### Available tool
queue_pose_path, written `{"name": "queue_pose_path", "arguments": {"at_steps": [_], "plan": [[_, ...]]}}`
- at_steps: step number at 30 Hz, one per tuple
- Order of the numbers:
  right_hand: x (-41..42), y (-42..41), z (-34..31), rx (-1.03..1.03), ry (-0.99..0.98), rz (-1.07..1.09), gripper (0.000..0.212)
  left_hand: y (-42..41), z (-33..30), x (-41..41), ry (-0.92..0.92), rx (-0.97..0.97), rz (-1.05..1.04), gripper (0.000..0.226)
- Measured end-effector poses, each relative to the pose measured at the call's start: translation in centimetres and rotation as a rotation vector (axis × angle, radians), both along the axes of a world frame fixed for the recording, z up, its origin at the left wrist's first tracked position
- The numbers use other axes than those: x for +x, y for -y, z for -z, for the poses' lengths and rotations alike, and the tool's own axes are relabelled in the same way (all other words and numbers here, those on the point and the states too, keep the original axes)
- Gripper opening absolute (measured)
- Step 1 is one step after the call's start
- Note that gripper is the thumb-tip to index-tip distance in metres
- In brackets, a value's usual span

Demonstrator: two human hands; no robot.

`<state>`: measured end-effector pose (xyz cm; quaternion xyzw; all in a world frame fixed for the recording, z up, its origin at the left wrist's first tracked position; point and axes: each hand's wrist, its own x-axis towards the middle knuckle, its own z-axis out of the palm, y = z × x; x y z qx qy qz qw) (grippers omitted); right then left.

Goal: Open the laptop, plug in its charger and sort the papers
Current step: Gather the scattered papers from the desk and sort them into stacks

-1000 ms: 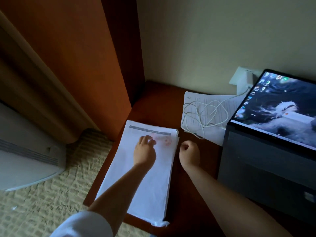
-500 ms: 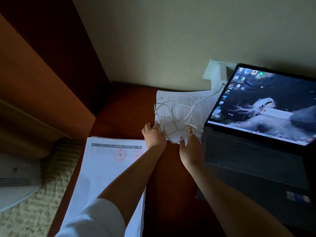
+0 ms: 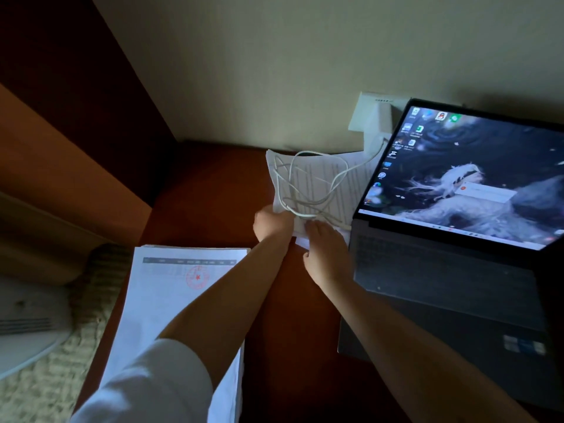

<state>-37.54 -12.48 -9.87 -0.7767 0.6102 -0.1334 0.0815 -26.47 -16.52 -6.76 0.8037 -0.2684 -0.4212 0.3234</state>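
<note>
The grey laptop (image 3: 451, 276) stands open on the right of the wooden table (image 3: 207, 190), its screen lit. A white charger brick (image 3: 378, 123) sits in the wall socket, and its white cable (image 3: 308, 184) lies coiled on a small pile of printed papers (image 3: 351, 181) beside the laptop. My left hand (image 3: 271, 222) grips the near left edge of these papers. My right hand (image 3: 326, 254) presses on their near edge by the laptop's corner. A thick stack of papers (image 3: 164, 300) with a red stamp lies at the table's front left, under my left forearm.
A wooden panel (image 3: 61, 166) rises left of the table. Below it lie a woven rug (image 3: 61, 361) and a white appliance (image 3: 27, 328) on the floor. The pale wall (image 3: 274, 56) closes the back.
Both hands left the stamped stack and moved to the far pile under the cable. My left hand has closed on that pile's edge, and the view has shifted right.
</note>
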Motion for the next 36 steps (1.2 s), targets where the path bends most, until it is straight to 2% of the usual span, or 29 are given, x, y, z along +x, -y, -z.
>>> {"name": "queue_pose_path", "arguments": {"at_steps": [2,4,8,9,12,14,15,17,19,21,24,26,28,30,32,36], "plan": [[-0.1,0.4,-0.3,0.057,-0.058,0.034,0.028,0.2,-0.2,0.1,-0.124,-0.043,-0.063,0.007],[-0.1,0.8,-0.4,0.154,-0.016,0.114,0.009,-0.2,-0.3,0.3,-0.221,-0.069,-0.114,0.006],[-0.2,0.4,-0.7,0.203,0.127,0.270,0.024,-1.3,-0.3,-0.2,-0.605,-0.061,-0.258,0.039],[-0.2,0.2,-0.9,0.190,0.141,0.268,0.024,-1.6,-0.5,-0.5,-0.679,-0.044,-0.278,0.039],[-0.6,-0.3,-1.0,0.239,0.133,0.209,0.023,-1.9,-0.9,-1.5,-0.775,0.002,-0.289,0.018],[-0.9,-0.7,-1.2,0.226,0.172,0.185,0.016,-2.0,-1.1,-1.7,-0.729,0.000,-0.285,0.015],[-1.1,-1.2,-1.1,0.191,0.179,0.180,0.021,-2.2,-1.0,-1.7,-0.683,-0.008,-0.273,0.016],[-1.5,-2.2,-0.8,0.163,0.096,0.223,0.049,-3.0,-0.8,-1.8,-0.647,-0.035,-0.244,0.024],[-1.9,-3.1,-0.4,0.148,0.008,0.322,0.061,-4.2,-0.4,-2.5,-0.723,-0.083,-0.266,0.025],[-2.0,-3.4,-0.3,0.079,-0.047,0.366,0.062,-5.0,-0.2,-3.4,-0.734,-0.086,-0.224,0.015],[-2.3,-3.1,-0.8,0.014,-0.129,0.396,0.063,-4.6,0.4,-4.3,-0.618,0.002,-0.232,0.015],[-2.6,-3.0,-1.3,0.013,-0.161,0.384,0.059,-3.8,-0.2,-4.2,-0.505,0.018,-0.274,0.018],[-2.7,-3.0,-1.5,0.014,-0.185,0.351,0.053,-3.7,-0.7,-3.2,-0.429,0.021,-0.470,0.029],[-2.8,-3.2,-1.5,0.034,-0.206,0.305,0.047,-4.0,-1.7,-1.5,-0.277,0.030,-0.435,0.036],[-2.5,-3.2,-1.3,0.069,-0.205,0.300,0.041,-4.2,-2.3,0.7,-0.056,-0.033,-0.459,0.034],[-2.1,-3.1,-1.6,0.128,-0.235,0.340,0.041,-4.7,-4.5,2.1,0.080,-0.213,-0.395,0.025]]}}
